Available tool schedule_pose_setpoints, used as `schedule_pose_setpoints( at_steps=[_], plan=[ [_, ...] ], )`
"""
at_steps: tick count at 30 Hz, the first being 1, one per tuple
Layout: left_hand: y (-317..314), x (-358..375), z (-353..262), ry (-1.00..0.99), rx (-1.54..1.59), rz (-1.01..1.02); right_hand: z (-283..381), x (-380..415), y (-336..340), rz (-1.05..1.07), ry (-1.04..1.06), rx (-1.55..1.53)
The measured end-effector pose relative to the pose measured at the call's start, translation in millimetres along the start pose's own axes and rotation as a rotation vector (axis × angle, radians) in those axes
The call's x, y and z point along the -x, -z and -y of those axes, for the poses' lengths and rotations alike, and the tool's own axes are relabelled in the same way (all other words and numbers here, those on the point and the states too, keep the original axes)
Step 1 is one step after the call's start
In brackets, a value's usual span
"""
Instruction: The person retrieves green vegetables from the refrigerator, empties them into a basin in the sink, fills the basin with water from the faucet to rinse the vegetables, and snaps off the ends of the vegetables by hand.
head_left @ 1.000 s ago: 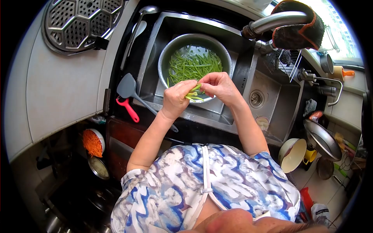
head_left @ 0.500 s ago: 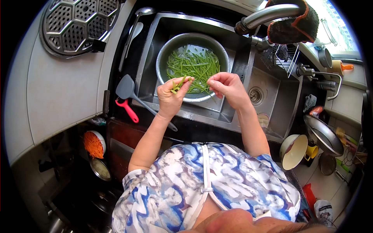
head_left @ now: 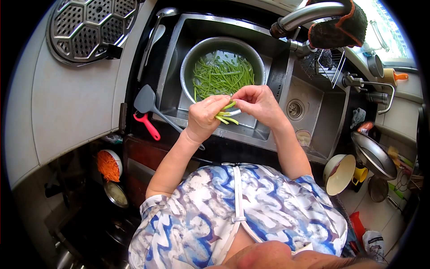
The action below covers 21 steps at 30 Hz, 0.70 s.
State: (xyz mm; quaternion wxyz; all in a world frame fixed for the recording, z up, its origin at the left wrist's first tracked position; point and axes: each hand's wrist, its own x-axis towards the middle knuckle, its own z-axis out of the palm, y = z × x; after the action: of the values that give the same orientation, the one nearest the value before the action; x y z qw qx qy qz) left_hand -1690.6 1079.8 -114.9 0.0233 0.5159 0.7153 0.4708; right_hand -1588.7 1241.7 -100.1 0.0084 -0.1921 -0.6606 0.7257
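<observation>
The main risk looks to be dropped pieces: the left hand [head_left: 204, 117] holds a small bunch of green stems [head_left: 227, 119] whose ends stick out past the fist, over the near rim of the metal bowl [head_left: 188, 71]. If they are wet, a loosened grip or a sharp tug by the right hand [head_left: 257, 105] could let a few slide down into the sink [head_left: 262, 128] rather than the bowl. The left forearm also crosses above the handle of the grey spatula [head_left: 145, 99], so a low sweep of that arm could knock it, or the red peeler [head_left: 150, 127] next to it, along the dark worktop [head_left: 168, 145].

Both forearms reach forward from the body and angle inward, so the 2 hands meet over the bowl's near edge. The left is curled closed round the bunch, knuckles up. The right has thumb and index finger drawn close together at the bunch; I cannot tell whether a stem is pinched between them. Many more stems lie in the bowl, which sits in the left of 2 basins.
</observation>
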Motion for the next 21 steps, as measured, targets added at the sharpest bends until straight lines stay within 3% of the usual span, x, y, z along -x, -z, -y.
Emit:
schedule_pose_setpoints(
  at_steps=[5, 10, 12, 13, 15, 19, 21],
  plan=[
    [-6, 7, 2, 0.05, 0.094, -0.005, -11, -3, 1, 0.025, 0.061, 0.068],
    [-14, 9, -2, 0.182, 0.3, -0.089, -17, 0, -6, -0.009, -0.164, -0.384],
    [-15, 7, -6, 0.383, 0.468, -0.175, -14, 5, -3, -0.065, -0.169, -0.406],
    [-11, 5, -6, 0.383, 0.468, -0.177, -13, 7, 0, -0.114, -0.174, -0.428],
    [2, -2, -1, 0.701, 0.826, -0.46, -19, 16, 17, -0.228, -0.082, -0.324],
    [46, -1, 51, 0.695, 0.965, -0.81, -13, 50, 71, -0.519, -0.044, -0.156],
    [67, 10, 75, 0.659, 1.003, -0.826, -11, 69, 92, -0.657, -0.04, -0.102]
  ],
)
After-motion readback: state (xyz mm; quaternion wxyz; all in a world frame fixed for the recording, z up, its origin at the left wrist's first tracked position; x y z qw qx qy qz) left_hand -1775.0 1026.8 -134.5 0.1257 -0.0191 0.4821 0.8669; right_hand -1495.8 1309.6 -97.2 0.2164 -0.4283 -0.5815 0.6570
